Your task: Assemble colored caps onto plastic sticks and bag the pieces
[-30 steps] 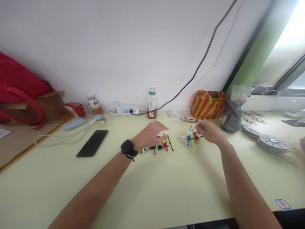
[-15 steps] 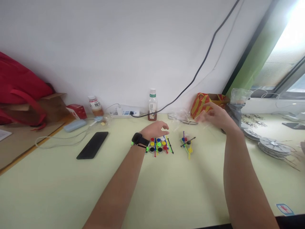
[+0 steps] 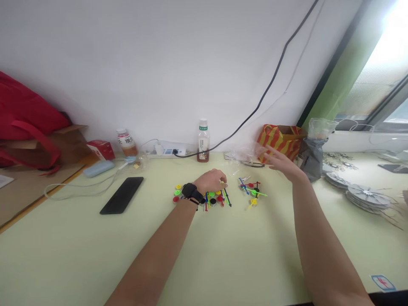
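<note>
My left hand, with a black watch on its wrist, is over rows of small coloured discs and thin arrow-shaped pointers. Its fingers curl towards the thumb; anything between them is too small to make out. To the right lies a loose cluster of discs and pointers in red, blue, green, black and yellow, with a green pointer at its right side. My right hand hovers behind this cluster, fingers spread. By its fingertips, a clear plastic bag lies in front of the striped bag.
A phone lies left of the pieces. Along the wall stand a drink bottle, a power strip and a red-yellow striped bag. Stacked grey discs sit at right. A black cable hangs across the wall.
My right hand has opened and shifted left, away from the clear plastic. The right cluster has spread apart. My left hand has moved slightly right and lower, its fingers curling in.
</note>
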The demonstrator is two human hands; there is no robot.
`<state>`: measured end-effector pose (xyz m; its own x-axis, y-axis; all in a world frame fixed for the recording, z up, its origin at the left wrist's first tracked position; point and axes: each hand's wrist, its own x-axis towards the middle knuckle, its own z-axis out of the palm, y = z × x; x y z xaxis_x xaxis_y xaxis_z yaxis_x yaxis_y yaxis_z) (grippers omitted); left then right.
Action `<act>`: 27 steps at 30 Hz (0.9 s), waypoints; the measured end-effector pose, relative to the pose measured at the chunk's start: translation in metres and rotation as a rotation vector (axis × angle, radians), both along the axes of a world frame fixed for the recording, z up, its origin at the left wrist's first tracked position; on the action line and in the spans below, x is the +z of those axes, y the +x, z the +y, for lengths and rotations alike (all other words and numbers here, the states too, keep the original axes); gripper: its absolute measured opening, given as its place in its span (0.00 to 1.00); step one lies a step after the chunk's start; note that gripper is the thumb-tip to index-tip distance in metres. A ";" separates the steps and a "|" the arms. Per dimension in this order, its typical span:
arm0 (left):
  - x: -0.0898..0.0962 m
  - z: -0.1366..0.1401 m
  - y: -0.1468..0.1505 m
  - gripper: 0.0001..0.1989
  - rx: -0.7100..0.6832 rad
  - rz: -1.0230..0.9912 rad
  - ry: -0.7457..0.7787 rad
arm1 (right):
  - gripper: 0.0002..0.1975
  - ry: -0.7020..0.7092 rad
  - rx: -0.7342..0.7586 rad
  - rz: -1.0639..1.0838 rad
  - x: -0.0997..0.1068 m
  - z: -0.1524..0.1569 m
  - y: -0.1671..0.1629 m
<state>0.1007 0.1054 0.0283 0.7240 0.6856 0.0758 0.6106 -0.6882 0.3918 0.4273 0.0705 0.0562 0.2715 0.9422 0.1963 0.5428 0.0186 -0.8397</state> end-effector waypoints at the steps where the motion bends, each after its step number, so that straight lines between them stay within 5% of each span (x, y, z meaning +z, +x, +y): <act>1: -0.001 -0.001 0.001 0.14 -0.001 -0.002 -0.001 | 0.24 -0.022 0.037 -0.082 0.000 0.002 -0.005; 8: -0.004 -0.011 0.014 0.10 -0.052 -0.007 -0.036 | 0.11 -0.183 0.372 -0.528 -0.015 -0.001 -0.065; 14: -0.004 -0.020 0.018 0.09 -0.065 0.024 -0.048 | 0.03 -0.184 0.274 -0.700 -0.047 -0.030 -0.094; 27: 0.001 -0.029 0.024 0.06 -0.154 0.038 0.001 | 0.04 -0.182 0.174 -0.573 -0.033 -0.035 -0.061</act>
<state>0.1250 0.0766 0.0291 0.8232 0.5658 0.0473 0.5118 -0.7755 0.3696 0.3663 0.0353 0.0227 0.0105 0.9952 0.0975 0.9099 0.0310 -0.4137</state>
